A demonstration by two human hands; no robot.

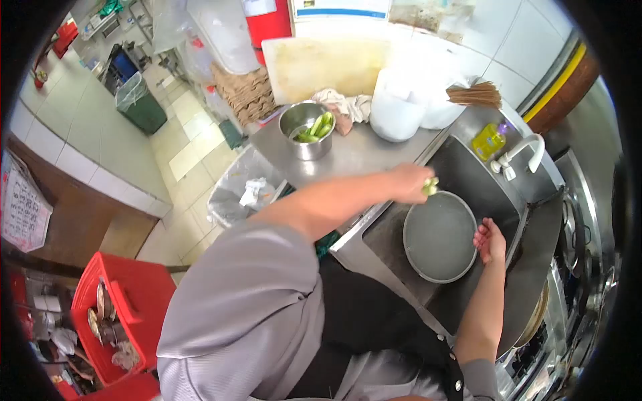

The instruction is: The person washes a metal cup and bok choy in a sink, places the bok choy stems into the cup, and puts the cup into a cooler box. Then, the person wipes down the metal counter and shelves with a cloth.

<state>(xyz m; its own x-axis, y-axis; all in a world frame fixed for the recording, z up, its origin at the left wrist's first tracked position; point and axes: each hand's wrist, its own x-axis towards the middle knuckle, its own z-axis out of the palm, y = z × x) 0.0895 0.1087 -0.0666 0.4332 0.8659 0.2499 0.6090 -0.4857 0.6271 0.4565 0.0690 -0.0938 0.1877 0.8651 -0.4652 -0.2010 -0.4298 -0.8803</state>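
Note:
My left hand (pixel 412 182) is closed on a pale green vegetable piece (pixel 431 186), over the far rim of a round metal bowl (pixel 440 238). The bowl stands in the sink and has an even grey inside; whether it holds water I cannot tell. Beside its right rim, my right hand (pixel 491 240) is cupped with fingers loosely curled and slightly apart, nothing visible in it. Cut green vegetable pieces (pixel 317 128) lie inside a steel pot (pixel 307 148) on the counter, left of the sink.
A white faucet (pixel 525 157) and a yellow soap bottle (pixel 489 140) stand at the sink's back. White containers (pixel 396 110) and a cutting board (pixel 321 70) line the wall. A lined bin (pixel 234 187) is by the counter; a red bin (pixel 127 294) stands at lower left.

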